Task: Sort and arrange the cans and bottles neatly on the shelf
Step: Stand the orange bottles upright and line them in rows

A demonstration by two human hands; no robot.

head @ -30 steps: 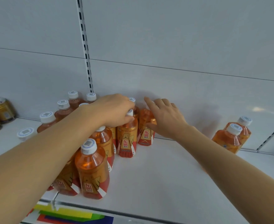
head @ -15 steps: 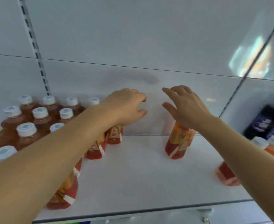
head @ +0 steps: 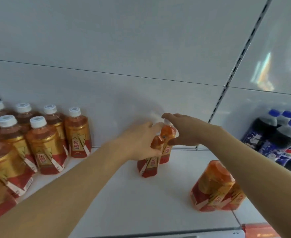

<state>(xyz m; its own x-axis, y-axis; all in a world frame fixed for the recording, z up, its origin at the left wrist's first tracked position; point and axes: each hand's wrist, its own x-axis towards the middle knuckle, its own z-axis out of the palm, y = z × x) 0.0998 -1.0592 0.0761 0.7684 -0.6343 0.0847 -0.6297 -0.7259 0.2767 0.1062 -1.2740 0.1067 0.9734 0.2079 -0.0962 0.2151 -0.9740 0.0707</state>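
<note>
Left hand (head: 142, 143) grips front bottle (head: 149, 166); right hand (head: 184, 133) grips rear bottle (head: 167, 136).

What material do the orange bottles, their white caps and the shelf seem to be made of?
The orange bottles look like clear plastic: amber liquid shows through above a glossy printed wrap. The white caps seem matte moulded plastic, with ribbed sides. The shelf looks like white painted metal, smooth with a soft sheen, though the picture alone cannot confirm this.

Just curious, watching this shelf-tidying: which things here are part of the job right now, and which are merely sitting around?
In the job:
left hand and right hand, each gripping an orange bottle
row of orange bottles

Just sitting there:
cola bottles
wall panel
</note>
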